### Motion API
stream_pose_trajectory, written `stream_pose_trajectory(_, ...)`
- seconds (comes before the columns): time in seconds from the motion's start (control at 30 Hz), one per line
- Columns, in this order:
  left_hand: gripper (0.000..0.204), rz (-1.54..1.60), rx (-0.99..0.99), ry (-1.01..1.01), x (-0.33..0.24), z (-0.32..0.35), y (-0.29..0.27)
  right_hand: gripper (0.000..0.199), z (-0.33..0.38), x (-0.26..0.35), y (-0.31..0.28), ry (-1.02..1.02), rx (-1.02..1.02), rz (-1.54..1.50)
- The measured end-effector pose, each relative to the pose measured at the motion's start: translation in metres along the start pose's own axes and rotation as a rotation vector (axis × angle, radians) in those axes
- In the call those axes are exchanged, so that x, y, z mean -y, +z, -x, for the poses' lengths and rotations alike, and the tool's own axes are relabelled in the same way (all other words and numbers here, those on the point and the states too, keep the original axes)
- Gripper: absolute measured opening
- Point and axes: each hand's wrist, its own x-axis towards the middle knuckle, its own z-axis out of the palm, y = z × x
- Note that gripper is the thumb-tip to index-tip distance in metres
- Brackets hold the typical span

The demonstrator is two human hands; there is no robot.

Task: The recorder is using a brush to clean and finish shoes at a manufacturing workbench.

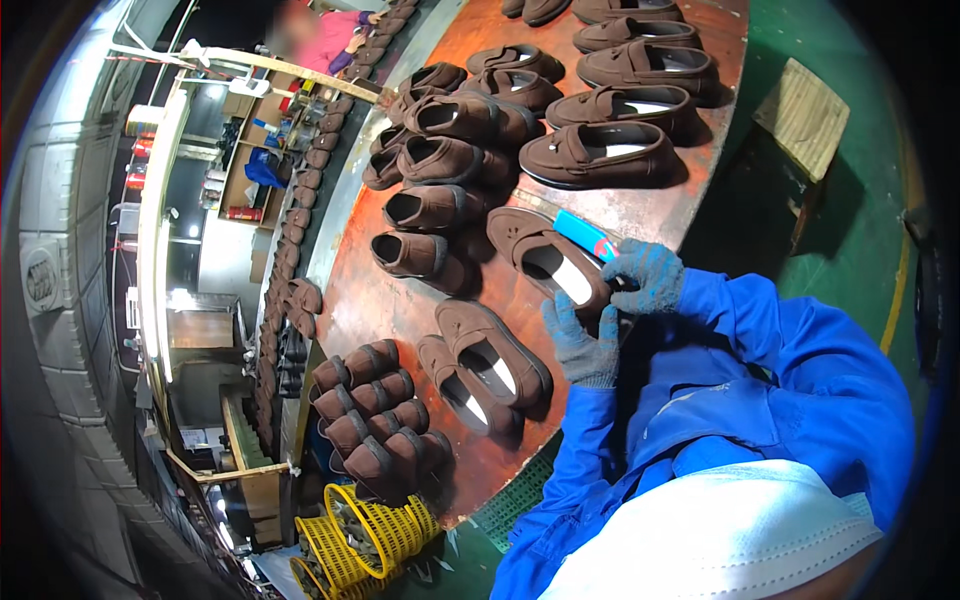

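Observation:
A brown loafer [548, 262] with a pale insole lies on the table, its heel toward me. At that heel is my left hand [583, 345] in a grey-and-blue glove, its fingers closed around the heel's edge. My right hand [645, 277], gloved alike, is closed on a flat blue object [587, 236] with a red mark, which lies over the loafer's right side; I cannot make out its exact kind. To the left of my left hand rests a pair of brown loafers [490, 362], side by side.
Several brown loafers [600, 155] stand in rows on the worn reddish table [365, 300]. Yellow plastic baskets [385, 530] sit below its near left edge. A wooden stool [805, 118] stands right on the green floor. Beyond a shoe-lined rack, a person in pink [320, 40] works.

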Motion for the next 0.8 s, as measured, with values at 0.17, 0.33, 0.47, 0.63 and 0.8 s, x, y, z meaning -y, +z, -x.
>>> stream_pose_trajectory(0.17,0.079,-0.057,0.001,0.009,-0.002,-0.003,0.003,0.034,-0.002,0.000,-0.003,0.019,0.010,-0.032)
stream_pose_trajectory(0.33,0.079,-0.052,-0.004,-0.022,-0.004,0.000,0.003,0.028,-0.004,0.002,-0.008,-0.001,0.048,-0.054)
stream_pose_trajectory(0.47,0.080,-0.050,-0.018,0.003,0.001,0.003,0.003,0.031,-0.002,-0.007,-0.004,-0.043,0.057,-0.064)
stream_pose_trajectory(0.63,0.085,-0.038,-0.024,-0.013,0.005,0.002,0.007,0.032,-0.002,-0.016,-0.007,-0.075,0.087,-0.067)
stream_pose_trajectory(0.8,0.085,-0.001,-0.017,-0.019,0.005,0.004,0.002,0.032,-0.010,-0.009,-0.010,-0.006,0.175,-0.057)
